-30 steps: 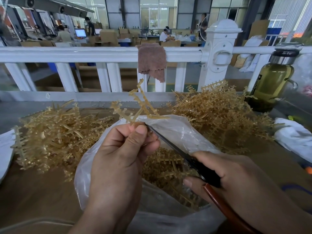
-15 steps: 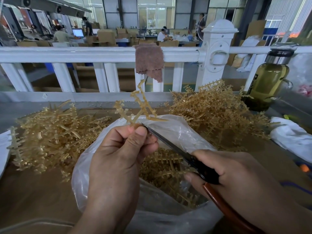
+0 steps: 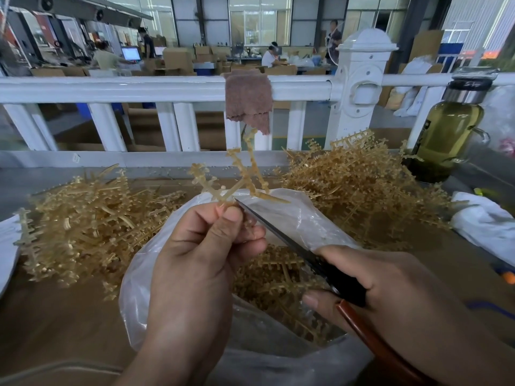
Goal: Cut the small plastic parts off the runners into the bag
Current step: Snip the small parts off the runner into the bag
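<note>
My left hand pinches a tan plastic runner by its lower stem, branches sticking up above the clear plastic bag. My right hand grips scissors with a black pivot and red-brown handles. The blade tip touches the runner's stem just above my left thumb. The bag lies open under both hands and holds several tan pieces.
Piles of tan runners lie left and right on the wooden table. A white railing with a brown cloth stands behind. A bottle of yellow-green liquid stands far right, by a white cloth.
The runner in my left hand has shifted slightly; the scissors' tip stays at its stem. Both hands are almost where they were.
</note>
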`<state>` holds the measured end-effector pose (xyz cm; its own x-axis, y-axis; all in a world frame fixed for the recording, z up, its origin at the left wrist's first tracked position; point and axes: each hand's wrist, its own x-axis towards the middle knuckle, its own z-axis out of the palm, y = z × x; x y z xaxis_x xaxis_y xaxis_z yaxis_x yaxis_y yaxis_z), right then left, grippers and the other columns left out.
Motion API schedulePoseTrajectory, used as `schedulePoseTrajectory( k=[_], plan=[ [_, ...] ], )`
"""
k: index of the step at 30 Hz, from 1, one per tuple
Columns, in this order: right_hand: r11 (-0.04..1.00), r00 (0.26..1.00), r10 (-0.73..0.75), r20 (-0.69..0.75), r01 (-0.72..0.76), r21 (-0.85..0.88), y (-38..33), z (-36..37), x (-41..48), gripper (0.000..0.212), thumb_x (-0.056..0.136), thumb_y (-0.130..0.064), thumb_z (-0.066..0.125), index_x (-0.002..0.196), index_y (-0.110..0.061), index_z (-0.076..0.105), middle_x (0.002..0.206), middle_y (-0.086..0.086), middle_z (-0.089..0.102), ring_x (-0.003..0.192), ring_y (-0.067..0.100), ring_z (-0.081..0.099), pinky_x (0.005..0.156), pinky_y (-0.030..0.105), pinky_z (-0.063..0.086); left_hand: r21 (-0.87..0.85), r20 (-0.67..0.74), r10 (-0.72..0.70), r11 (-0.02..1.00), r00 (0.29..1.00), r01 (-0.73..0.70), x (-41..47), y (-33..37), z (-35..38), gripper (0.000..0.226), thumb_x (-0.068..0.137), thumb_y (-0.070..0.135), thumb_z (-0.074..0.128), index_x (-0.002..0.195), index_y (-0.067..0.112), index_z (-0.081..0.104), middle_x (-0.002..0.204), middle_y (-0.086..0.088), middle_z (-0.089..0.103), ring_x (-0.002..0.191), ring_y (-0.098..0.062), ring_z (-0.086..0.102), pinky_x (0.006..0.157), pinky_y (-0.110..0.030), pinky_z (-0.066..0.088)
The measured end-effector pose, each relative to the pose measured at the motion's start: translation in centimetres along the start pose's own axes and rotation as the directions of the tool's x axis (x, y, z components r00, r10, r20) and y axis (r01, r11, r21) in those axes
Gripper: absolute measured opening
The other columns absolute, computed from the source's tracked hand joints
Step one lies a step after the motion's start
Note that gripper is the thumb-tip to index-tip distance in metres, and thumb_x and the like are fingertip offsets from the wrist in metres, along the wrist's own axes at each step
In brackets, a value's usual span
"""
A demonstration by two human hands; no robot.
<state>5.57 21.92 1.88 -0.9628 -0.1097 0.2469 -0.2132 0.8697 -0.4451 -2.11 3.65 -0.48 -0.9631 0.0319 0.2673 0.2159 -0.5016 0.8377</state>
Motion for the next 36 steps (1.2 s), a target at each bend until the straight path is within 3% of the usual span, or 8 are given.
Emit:
schedulePoseTrajectory(
  k=[9,21,25,30,36],
  plan=[
    [1.0,0.999,0.013,0.038,-0.012,-0.005,0.07,-0.15,-0.24,0.055,0.073,-0.082,0.038,0.104,-0.041,0.057,0.082,-0.016,0.062,0.075,0.003,0.06,0.059,0.025,0.047,0.057,0.009,0.038,0.998,0.999,-0.038,-0.4,-0.16,-0.06,0.006,0.077,0.03,0.067,0.071,0.027,0.07,0.075,-0.005,0.069,0.072,-0.018,0.068,0.064,-0.026,0.057],
    [1.0,0.999,0.001,0.042,0.0,-0.023,0.07,-0.56,-0.14,0.048,0.076,-0.079,0.043,0.103,-0.042,0.058,0.078,-0.016,0.062,0.071,0.003,0.061,0.055,0.027,0.047,0.09,0.027,0.046,0.995,0.999,-0.049,-0.36,0.1,0.12,0.011,0.071,0.037,0.068,0.066,0.027,0.07,0.071,-0.005,0.068,0.069,-0.016,0.066,0.063,-0.024,0.056],
    [0.999,1.0,0.008,0.029,-0.007,-0.032,0.0,-0.53,-0.2,0.048,0.075,-0.08,0.043,0.104,-0.043,0.055,0.082,-0.019,0.061,0.074,0.0,0.059,0.064,0.025,0.046,0.097,0.041,0.044,0.994,0.998,-0.048,-0.42,0.12,0.05,0.012,0.074,0.035,0.068,0.066,0.026,0.069,0.071,-0.005,0.066,0.069,-0.018,0.064,0.064,-0.025,0.055],
    [0.999,0.999,0.001,0.038,0.0,-0.036,0.02,-0.27,-0.13,0.054,0.077,-0.079,0.04,0.101,-0.035,0.059,0.078,-0.015,0.061,0.072,0.002,0.059,0.063,0.027,0.047,0.093,0.036,0.041,0.995,0.999,-0.044,-0.33,-0.01,-0.03,0.012,0.073,0.034,0.068,0.065,0.025,0.067,0.07,-0.005,0.065,0.067,-0.016,0.064,0.062,-0.024,0.056],
    [1.0,0.999,-0.018,0.029,0.018,-0.012,0.03,-0.22,0.01,0.045,0.081,-0.073,0.045,0.093,-0.032,0.059,0.073,-0.013,0.058,0.067,0.004,0.058,0.057,0.023,0.041,0.108,0.036,0.061,0.992,0.998,-0.064,-0.32,-0.17,0.02,0.014,0.081,0.031,0.072,0.068,0.027,0.069,0.071,-0.003,0.067,0.068,-0.015,0.066,0.063,-0.025,0.056]
  ],
)
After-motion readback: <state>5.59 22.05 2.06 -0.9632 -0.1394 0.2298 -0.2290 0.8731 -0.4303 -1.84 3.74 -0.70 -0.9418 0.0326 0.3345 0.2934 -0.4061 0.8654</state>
